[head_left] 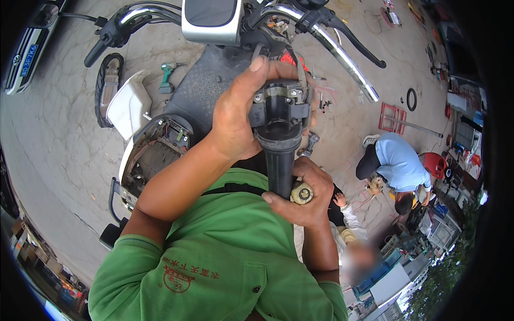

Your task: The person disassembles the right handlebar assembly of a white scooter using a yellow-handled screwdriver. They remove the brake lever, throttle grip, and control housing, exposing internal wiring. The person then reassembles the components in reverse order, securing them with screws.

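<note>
Between my two hands is a black throttle grip (280,166), its rubber sleeve pointing toward my body and its opened switch housing (278,104) at the far end. My left hand (235,115) is closed around the housing, with the thumb along its side; some fingers are hidden behind it. A dark cable runs up from the housing. My right hand (313,195) wraps the near end of the rubber sleeve. Beside the sleeve, against the right palm, sits a small yellowish round piece (301,193) with a dark ring; I cannot make out its kind.
In front stands a scooter with chrome handlebars (342,61), the right end bare. Its seat area (152,155) is uncovered. A white panel (130,104) and a green drill (168,78) lie on the ground. A person in blue (401,163) crouches at right; another person sits nearby.
</note>
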`<state>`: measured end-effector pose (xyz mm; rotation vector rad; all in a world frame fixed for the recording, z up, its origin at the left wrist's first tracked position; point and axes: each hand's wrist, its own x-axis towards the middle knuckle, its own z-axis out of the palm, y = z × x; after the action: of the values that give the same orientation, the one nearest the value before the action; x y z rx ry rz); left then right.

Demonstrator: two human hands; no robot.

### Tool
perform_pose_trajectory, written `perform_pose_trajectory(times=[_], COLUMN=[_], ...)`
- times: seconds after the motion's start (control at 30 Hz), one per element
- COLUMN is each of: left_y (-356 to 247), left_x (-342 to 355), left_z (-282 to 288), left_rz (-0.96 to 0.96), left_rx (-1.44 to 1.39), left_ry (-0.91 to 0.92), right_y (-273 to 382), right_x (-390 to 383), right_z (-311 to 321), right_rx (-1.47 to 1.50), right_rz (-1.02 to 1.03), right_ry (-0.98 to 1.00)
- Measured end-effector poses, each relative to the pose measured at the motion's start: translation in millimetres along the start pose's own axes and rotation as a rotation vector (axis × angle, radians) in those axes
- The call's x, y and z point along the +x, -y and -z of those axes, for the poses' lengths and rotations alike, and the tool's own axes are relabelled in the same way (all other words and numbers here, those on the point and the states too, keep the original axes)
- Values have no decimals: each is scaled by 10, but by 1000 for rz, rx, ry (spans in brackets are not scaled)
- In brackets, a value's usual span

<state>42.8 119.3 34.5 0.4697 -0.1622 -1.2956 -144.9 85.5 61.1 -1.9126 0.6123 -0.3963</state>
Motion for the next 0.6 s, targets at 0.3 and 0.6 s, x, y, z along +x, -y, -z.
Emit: perform_pose_trajectory(times=[0.3, 0.6], left_y=[19, -70], left_x=[47, 137], left_z=[37, -149], left_rz=[-25, 0], left_rx=[48, 178], left_ry=[55, 64], right_y=[-68, -66], right_x=[46, 55], right_z=[-2, 159], right_rx=[174, 245], right_rz=[-160, -162], right_ry=[98, 204])
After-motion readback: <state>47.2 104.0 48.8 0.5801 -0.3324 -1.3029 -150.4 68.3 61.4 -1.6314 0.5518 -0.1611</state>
